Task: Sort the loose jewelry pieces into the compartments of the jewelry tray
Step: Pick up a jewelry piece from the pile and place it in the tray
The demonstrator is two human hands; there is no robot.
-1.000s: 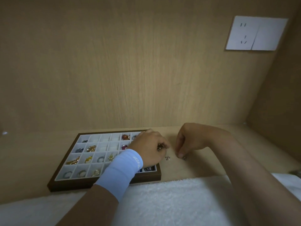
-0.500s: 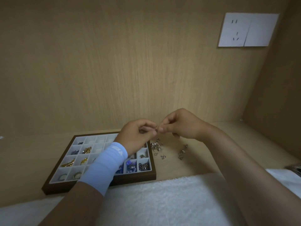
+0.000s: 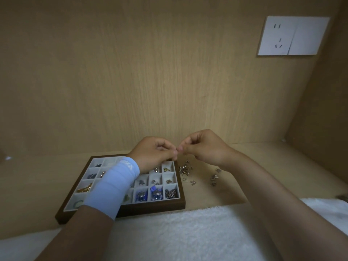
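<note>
A dark-framed jewelry tray (image 3: 181,200) with white compartments lies on the wooden shelf; several compartments hold gold, silver and blue pieces. My left hand (image 3: 154,153), with a light blue wrist sleeve, hovers over the tray's far right corner. My right hand (image 3: 203,147) meets it fingertip to fingertip above the tray's edge. Both pinch something tiny between them; the piece itself is hidden by the fingers. Loose silver jewelry pieces (image 3: 185,169) lie on the shelf just right of the tray, with a few more (image 3: 214,178) further right.
A white fluffy cloth (image 3: 178,236) covers the near edge. The wooden back wall carries a white wall socket (image 3: 291,35) at upper right. A wooden side wall (image 3: 323,119) closes the right. A dark object (image 3: 343,197) peeks in at the far right edge.
Both hands rose from the loose pieces on the shelf and came together, fingertips touching, above the tray's right edge. The loose pieces they covered are visible now.
</note>
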